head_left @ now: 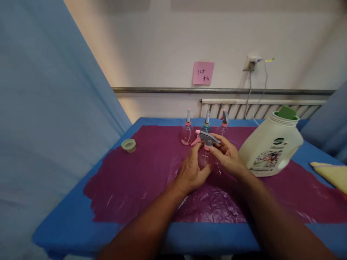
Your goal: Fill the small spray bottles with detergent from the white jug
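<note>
A clear pinkish spray bottle (205, 157) stands upright between my hands, with a grey and pink trigger head (207, 138) on its neck. My left hand (193, 169) is wrapped round the bottle's body. At the pink collar, the thumb and fingers of my right hand (227, 153) close on the spray head. Just behind are more spray bottles: a clear pink-collared one (187, 133), a teal one (205, 127) partly hidden by the held head, and another with a grey trigger (224, 124), its lower part behind my right hand.
A big white jug (268, 151) with a green piece (286, 112) in its mouth stands at right. A pale green cap (128, 145) lies at left, a yellow cloth (329, 173) far right. Purple plastic sheeting (146, 173) covers the blue table (67, 220). Blue curtain (54, 90) hangs left.
</note>
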Tool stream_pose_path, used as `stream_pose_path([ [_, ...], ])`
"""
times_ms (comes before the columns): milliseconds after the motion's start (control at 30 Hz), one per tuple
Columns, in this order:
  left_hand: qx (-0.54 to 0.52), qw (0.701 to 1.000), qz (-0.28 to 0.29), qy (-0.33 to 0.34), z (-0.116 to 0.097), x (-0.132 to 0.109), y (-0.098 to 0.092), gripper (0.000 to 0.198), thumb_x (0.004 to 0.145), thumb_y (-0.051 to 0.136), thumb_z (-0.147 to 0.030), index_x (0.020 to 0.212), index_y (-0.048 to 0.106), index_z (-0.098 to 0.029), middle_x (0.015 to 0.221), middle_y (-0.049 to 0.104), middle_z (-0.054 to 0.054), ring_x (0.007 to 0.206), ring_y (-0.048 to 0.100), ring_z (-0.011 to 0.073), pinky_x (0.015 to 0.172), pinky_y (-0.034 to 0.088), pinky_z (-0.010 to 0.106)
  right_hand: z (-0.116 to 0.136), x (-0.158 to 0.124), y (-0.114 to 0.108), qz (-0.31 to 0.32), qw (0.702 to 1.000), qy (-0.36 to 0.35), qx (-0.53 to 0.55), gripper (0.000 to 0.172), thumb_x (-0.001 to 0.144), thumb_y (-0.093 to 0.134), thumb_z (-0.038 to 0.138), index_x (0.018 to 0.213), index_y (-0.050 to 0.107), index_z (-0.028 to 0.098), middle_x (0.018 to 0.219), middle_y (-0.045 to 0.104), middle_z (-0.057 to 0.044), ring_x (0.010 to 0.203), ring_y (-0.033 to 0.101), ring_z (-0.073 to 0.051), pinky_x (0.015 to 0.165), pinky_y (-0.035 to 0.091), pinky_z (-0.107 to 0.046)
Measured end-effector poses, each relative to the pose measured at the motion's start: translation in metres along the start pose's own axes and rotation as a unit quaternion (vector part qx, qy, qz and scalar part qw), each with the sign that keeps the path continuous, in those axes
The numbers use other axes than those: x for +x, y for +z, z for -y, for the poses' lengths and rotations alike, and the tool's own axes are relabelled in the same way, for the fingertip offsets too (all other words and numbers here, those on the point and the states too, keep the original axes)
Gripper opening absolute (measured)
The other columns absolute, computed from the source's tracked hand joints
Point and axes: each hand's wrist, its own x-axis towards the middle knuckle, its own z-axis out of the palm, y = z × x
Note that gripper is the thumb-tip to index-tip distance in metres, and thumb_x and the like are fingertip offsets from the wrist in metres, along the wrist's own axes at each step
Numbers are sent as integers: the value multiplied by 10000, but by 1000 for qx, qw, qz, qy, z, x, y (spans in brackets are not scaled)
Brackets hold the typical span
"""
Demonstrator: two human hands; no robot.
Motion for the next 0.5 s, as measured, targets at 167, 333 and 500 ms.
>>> stream_pose_path([
  [167,-10,999,-5,-45,5,-2,5,927,982,834,-269,1754,321,-266,1764,584,192,1612,625,380,1349,519,667,3,0,-2,4,1000,-25,-11,641,976,899,620,1506,698,319,1439,824,-116,1332,789,-317,1192,634,-519],
  [333,-12,999,-6,-45,4,-1,5,863,979,826,-238,1721,384,-271,1773,575,180,1629,608,371,1364,507,655,2,-2,0,10,999,-28,-18,590,1001,879,613,1486,710,322,1428,828,-106,1324,792,-312,1188,641,-515],
  [500,-18,999,-5,-41,6,0,5,860,987,835,-272,1723,389,-259,1760,589,185,1618,619,376,1349,522,656,1,-3,1,11,999,-33,-23,543,1018,868,597,1469,725,330,1437,825,-90,1335,784,-304,1205,624,-502],
])
